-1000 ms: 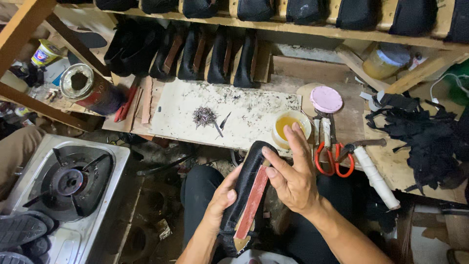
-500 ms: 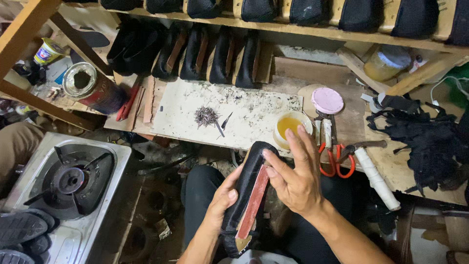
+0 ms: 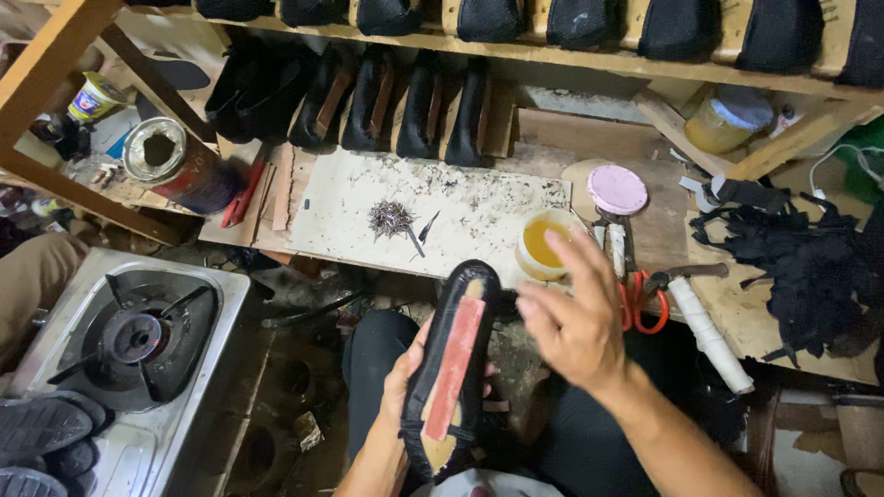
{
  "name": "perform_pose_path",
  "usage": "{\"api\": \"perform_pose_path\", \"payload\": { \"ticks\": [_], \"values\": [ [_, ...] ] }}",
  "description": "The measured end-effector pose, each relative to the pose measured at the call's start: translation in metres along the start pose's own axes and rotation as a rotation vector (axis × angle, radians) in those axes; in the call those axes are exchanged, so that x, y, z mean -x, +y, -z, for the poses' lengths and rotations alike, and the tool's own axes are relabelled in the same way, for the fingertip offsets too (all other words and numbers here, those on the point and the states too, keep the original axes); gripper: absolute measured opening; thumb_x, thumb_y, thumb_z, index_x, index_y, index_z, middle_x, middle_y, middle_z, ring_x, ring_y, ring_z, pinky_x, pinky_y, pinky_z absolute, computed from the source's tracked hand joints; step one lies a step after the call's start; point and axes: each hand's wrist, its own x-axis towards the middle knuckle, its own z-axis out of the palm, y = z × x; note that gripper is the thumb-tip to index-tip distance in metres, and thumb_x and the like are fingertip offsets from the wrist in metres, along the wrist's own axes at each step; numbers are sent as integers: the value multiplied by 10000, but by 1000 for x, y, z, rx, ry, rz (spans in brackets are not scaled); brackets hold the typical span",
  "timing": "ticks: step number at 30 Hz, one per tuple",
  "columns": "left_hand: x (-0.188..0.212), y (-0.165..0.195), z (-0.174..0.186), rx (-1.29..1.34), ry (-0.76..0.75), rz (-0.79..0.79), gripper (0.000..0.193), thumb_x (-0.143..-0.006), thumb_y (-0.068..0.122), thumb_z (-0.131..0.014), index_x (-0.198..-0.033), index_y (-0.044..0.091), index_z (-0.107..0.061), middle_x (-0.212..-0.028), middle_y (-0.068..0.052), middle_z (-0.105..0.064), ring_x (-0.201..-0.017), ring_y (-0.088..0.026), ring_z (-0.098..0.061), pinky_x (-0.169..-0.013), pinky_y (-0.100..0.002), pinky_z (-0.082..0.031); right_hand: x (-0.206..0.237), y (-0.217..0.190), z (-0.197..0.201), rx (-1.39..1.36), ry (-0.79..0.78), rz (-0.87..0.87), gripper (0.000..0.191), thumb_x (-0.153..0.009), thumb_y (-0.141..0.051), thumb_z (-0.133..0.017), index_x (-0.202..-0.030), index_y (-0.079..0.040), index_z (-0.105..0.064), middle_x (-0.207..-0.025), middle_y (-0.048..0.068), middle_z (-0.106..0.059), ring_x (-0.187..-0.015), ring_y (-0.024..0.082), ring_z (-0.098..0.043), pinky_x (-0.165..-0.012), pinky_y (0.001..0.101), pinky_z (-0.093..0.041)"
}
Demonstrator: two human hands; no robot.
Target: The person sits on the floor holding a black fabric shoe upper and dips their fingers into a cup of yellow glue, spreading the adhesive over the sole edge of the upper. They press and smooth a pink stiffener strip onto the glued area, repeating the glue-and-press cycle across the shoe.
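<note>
Over the lap, the left hand point(image 3: 398, 379) is gripping the black shoe point(image 3: 453, 368) sole-up, while the right hand point(image 3: 575, 317) is hovering beside it, fingers spread and empty.

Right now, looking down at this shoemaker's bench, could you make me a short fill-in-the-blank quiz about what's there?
1. The left hand holds a black shoe with its ____ turned up.
2. The right hand hovers open, holding ____.
3. The scissors on the bench have ____ handles.
4. The round lid lying near the small bowl of yellow liquid is ____.

Missing words: sole; nothing; red; pink
</note>
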Motion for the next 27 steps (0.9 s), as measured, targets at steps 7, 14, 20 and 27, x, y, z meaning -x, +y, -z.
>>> {"api": "perform_pose_path", "payload": {
  "ticks": [7,14,20,27],
  "values": [
    [5,1,11,151,-109,59,901,-897,484,-667,-1595,64,-281,-1449,-212,-511,-1108,-385,-649,-913,-519,-570,-13,67,-19,204,-334,-199,558,-730,-498,-796,-1081,-66,-806,-1584,207,-378,-1479,464,-237,-1125,674,-191],
    [4,5,10,-142,8,-66,1016,-837,527,-717,-1586,-45,-337,-1506,-196,-512,-1300,-250,-540,-1094,-371,-426,12,93,-27,142,-349,-329,417,-949,-472,-659,-891,-83,-800,-1604,32,-470,-1531,326,-349,-1252,551,-280],
    [0,1,2,-249,42,-56,998,-808,513,-707,-1568,-27,-350,-1503,-203,-519,-1346,-257,-542,-1126,-368,-424,28,24,-7,-520,-109,-318,418,-1037,-401,-532,-1063,-54,-764,-1635,151,-408,-1566,350,-377,-1315,484,-296],
    [-1,-13,7,-293,59,-51,891,-841,408,-677,-1547,-44,-375,-1571,-211,-447,-1418,-280,-473,-1178,-392,-352,11,-13,-4,-556,-160,-188,455,-1077,-329,-497,-1400,-28,-612,-1703,270,-224,-1599,425,-227,-1288,511,-206]
  ]
}}
